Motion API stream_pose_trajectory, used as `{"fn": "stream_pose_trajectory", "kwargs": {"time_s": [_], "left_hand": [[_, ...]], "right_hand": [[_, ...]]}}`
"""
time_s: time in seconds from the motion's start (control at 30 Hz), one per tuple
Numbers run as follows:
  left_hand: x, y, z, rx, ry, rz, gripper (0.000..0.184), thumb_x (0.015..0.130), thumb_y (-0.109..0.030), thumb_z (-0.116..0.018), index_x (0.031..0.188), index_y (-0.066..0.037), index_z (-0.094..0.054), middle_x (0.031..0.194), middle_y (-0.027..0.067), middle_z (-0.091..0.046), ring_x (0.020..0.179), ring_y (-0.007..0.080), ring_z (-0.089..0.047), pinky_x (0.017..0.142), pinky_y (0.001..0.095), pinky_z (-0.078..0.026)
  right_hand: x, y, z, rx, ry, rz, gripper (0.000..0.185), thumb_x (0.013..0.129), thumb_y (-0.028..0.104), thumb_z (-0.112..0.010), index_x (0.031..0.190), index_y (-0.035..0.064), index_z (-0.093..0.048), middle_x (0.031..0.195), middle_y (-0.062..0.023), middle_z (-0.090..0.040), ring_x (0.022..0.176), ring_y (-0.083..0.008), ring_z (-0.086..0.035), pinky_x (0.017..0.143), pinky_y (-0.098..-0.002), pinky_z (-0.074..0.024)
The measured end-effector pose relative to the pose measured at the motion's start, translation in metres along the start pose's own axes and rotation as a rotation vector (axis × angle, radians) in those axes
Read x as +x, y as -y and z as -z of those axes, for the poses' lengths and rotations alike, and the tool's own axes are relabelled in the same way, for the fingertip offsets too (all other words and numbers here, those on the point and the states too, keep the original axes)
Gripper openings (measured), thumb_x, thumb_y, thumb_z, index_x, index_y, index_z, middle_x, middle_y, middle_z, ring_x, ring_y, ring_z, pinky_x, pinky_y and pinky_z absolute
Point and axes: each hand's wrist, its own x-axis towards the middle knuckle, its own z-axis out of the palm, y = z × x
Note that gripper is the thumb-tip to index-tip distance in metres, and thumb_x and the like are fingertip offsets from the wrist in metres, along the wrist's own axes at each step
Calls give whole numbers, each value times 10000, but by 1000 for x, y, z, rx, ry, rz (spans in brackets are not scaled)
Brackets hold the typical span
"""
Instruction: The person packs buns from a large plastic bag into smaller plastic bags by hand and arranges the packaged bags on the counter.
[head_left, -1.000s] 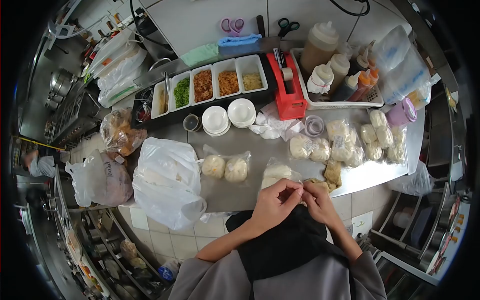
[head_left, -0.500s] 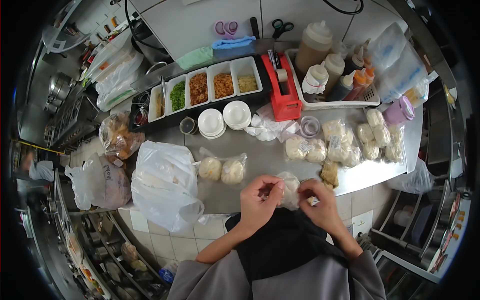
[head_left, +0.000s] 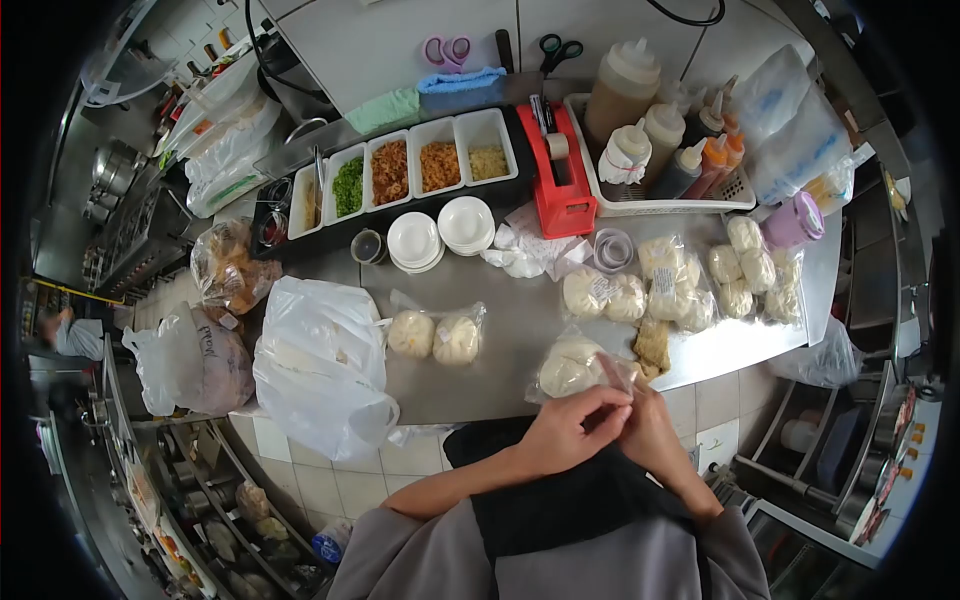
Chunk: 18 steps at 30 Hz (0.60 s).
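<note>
Right in front of me at the counter's near edge is a clear plastic bag (head_left: 570, 365) with pale round buns inside. My left hand (head_left: 575, 432) is closed, thumb and fingers pinched at the bag's gathered right end. Pressed against it, my right hand (head_left: 652, 432) is closed on the same end; its fingertips are partly hidden. Left of the hands lies another bag of two buns (head_left: 435, 337). Behind the hands are more bagged buns (head_left: 603, 295), and a brown folded cloth (head_left: 652, 345) lies close to my right hand.
A red tape dispenser (head_left: 562, 190) stands at the back, beside a white basket (head_left: 670, 207) of squeeze bottles. Left of it are topping containers (head_left: 433, 157) and stacked white bowls (head_left: 414, 240). A big white plastic bag (head_left: 322, 360) sits at the left edge.
Both hands have come together and shifted right, toward the bag's end. The bag of buns, partly hidden between the hands before, now shows in front of them on the counter.
</note>
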Motion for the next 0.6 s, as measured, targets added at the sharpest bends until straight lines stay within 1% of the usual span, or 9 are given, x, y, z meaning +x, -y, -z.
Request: {"fn": "stream_pose_trajectory", "kwargs": {"time_s": [0.1, 0.13, 0.23, 0.27, 0.37, 0.4, 0.5, 0.53, 0.6], "left_hand": [[3, -2, 9, 15, 92, 33, 175, 811, -95, -699, 963, -26, -650, 816, 61, -647, 671, 81, -596, 577, 223, -480], [4, 5, 15, 86, 3, -28, 188, 835, -93, -666, 1009, -27, -636, 836, 62, -643, 703, 118, -606, 597, 236, -485], [22, 29, 35, 290, -259, 211, 268, 900, -223, -584, 1097, -40, -589, 854, 109, -639, 766, 229, -638, 665, 303, -501], [20, 39, 37, 354, -204, 277, 306, 915, -265, -555, 1107, -28, -583, 880, 127, -645, 784, 239, -639, 689, 313, -499], [24, 70, 38, 507, -43, 421, 430, 947, -379, -473, 1130, -2, -570, 935, 171, -656, 824, 279, -639, 749, 344, -492], [23, 77, 34, 532, 13, 454, 463, 950, -409, -449, 1132, 0, -568, 937, 180, -654, 829, 299, -636, 761, 356, -489], [28, 87, 28, 487, 41, 518, 516, 955, -459, -405, 1110, 5, -570, 900, 180, -652, 814, 325, -625, 764, 365, -477], [30, 89, 27, 453, 33, 535, 526, 956, -468, -395, 1098, 7, -572, 881, 176, -651, 804, 328, -620, 760, 365, -472], [36, 98, 28, 440, 62, 587, 510, 957, -461, -402, 1051, 9, -574, 844, 166, -637, 768, 312, -603, 736, 358, -462]], "right_hand": [[-8, -3, 8, -87, 15, -187, 631, 767, 21, -620, 1360, 54, -406, 972, -168, -635, 788, -339, -640, 669, -377, -505], [-8, -3, 11, -112, 47, -270, 629, 762, 21, -627, 1353, 55, -415, 942, -153, -641, 755, -321, -640, 652, -365, -503], [-18, -11, 15, -25, 60, -460, 562, 740, 13, -651, 1268, 6, -459, 857, -114, -621, 737, -235, -597, 646, -329, -487], [-25, -17, 15, 33, 56, -513, 530, 731, 8, -659, 1229, -19, -476, 829, -103, -609, 745, -201, -576, 651, -317, -480], [-44, -37, 18, -95, -261, -486, 394, 714, -9, -667, 1086, -23, -535, 778, -95, -576, 696, -204, -547, 608, -305, -466], [-45, -33, 15, -90, -469, -499, 326, 692, -44, -661, 1002, -15, -563, 742, -94, -549, 660, -199, -513, 599, -310, -458], [-56, -41, 17, -220, -526, -130, 238, 684, -59, -653, 900, 22, -598, 810, -123, -584, 711, -232, -584, 633, -308, -492], [-54, -41, 19, -226, -434, 40, 202, 688, -70, -647, 865, 25, -626, 825, -115, -599, 746, -240, -604, 650, -301, -501], [-45, -36, 17, -102, -350, 66, 186, 689, -74, -647, 846, 25, -642, 833, -111, -607, 765, -243, -612, 664, -312, -503]]}}
